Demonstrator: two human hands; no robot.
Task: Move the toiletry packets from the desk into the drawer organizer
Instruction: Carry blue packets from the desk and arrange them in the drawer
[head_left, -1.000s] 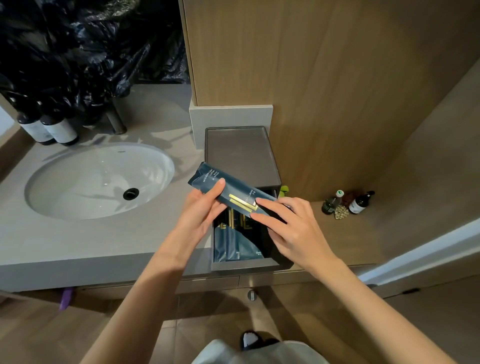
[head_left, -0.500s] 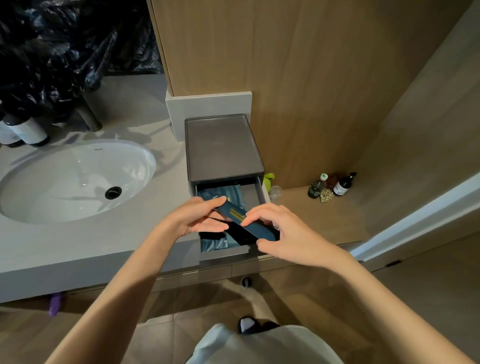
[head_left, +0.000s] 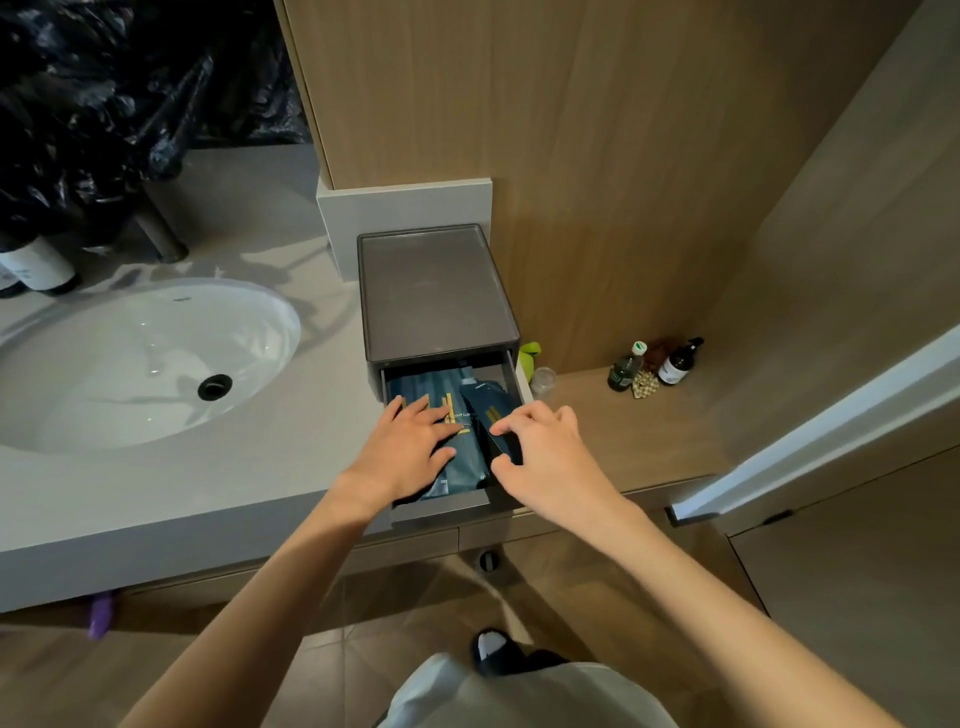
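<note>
My left hand (head_left: 410, 452) lies flat, fingers straight, pressing on the blue packets (head_left: 423, 387) that fill the left part of the open drawer (head_left: 441, 506) of the drawer organizer (head_left: 436, 291). My right hand (head_left: 540, 457) is just beside it over the drawer's right side, fingers curled, thumb and forefinger pinching the near end of a dark packet (head_left: 493, 413). That packet sits tilted inside the drawer, leaning against the blue ones, its far end toward the organizer's body. The organizer stands on the tabletop (head_left: 156, 493), with the sink (head_left: 140, 364) to its left and small bottles (head_left: 675, 364) well to its right on a wooden ledge (head_left: 623, 441).
</note>
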